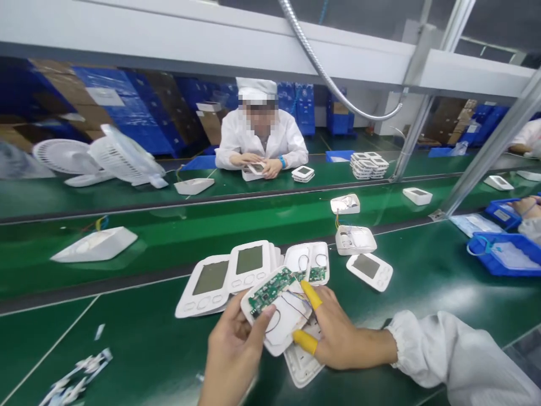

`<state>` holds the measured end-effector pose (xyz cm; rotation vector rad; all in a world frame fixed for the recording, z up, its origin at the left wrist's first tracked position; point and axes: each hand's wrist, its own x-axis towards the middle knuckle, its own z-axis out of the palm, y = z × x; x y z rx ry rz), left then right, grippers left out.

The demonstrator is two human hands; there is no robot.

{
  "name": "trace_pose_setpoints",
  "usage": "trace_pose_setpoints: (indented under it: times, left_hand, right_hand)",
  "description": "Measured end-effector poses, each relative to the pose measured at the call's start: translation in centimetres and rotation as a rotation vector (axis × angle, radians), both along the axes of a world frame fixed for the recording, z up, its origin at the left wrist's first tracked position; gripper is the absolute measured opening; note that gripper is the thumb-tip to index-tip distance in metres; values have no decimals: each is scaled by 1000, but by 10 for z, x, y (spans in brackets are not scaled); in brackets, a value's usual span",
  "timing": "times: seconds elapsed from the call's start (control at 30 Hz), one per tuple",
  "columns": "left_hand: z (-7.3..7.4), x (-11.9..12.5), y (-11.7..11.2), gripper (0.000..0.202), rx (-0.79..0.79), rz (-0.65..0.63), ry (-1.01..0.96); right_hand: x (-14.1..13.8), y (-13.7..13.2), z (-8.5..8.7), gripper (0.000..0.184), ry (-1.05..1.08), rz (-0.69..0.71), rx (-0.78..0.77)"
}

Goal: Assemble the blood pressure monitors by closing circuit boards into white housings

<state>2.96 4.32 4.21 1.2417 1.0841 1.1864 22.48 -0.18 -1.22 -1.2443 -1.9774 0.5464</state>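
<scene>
My left hand (236,344) is closed on the edge of a white display panel (285,330), thumb on top. Its inner side faces up, showing a green circuit board (270,290) and thin wires (296,299) on its right part. My right hand (338,330), with yellow finger cots on two fingers, is closed at the panel's right side. Under it lies a white back case (302,363), partly hidden by the panel and hand; its fingers seem to hold this case. Just behind are two face-up display panels (211,279) and panels with inner side up (319,256).
A green conveyor (253,211) runs across, carrying white housings (97,242). An open housing with wires (357,239) and a display panel (369,270) sit right. A co-worker (262,132) handles a panel opposite. Blue trays (507,256) stand right; scraps (80,375) lie left.
</scene>
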Motion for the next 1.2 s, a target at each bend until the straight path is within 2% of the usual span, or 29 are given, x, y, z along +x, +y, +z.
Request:
trace_pose_setpoints:
  times: [0.07,0.17,0.27,0.4,0.47,0.57,0.73,0.8,0.9,0.97,1.03,1.07,1.13,1.17,1.2]
  left_hand:
    - [9,1,4,55,102,-10,109]
    - [24,3,6,37,315,-101,323]
    - [35,5,8,22,545,-146,521]
    - [37,6,9,24,931,-90,733]
    - [29,9,9,33,1104,-64,756]
    - [6,16,9,41,1217,-80,703]
    - [-37,24,12,30,1359,-220,567]
    - [-44,24,14,23,1393,-282,512]
    - [-47,21,16,17,1414,-330,452]
    - [-48,16,17,19,1388,-370,424]
    - [-50,12,18,22,1323,-427,411]
    - [-52,11,18,23,1289,-455,411]
    - [-55,10,18,24,1267,-471,412]
    - [-56,10,18,25,1284,-460,407]
    - [-56,12,19,27,1315,-439,395]
  right_hand:
    - [-3,-2,0,97,-6,10,0]
    - [-6,-10,0,107,-13,5,-8]
    - [-7,-18,-5,109,-51,-16,-8]
    - [-10,-27,-13,106,-107,-6,21]
    - [-13,-30,-14,105,-118,-7,11]
    - [-15,-33,-10,104,-117,0,-39]
    - [-17,-35,-2,95,-157,101,-74]
    - [-19,-40,-3,88,-215,124,-85]
    - [-15,-54,1,80,-336,163,-54]
    - [0,-63,19,74,-392,285,10]
    - [27,-66,54,65,-386,487,34]
    - [45,-62,75,58,-368,547,-1]
    - [82,-44,116,44,-288,470,-101]
    - [101,-28,132,40,-253,365,-135]
    - [119,-7,143,36,-225,171,-122]
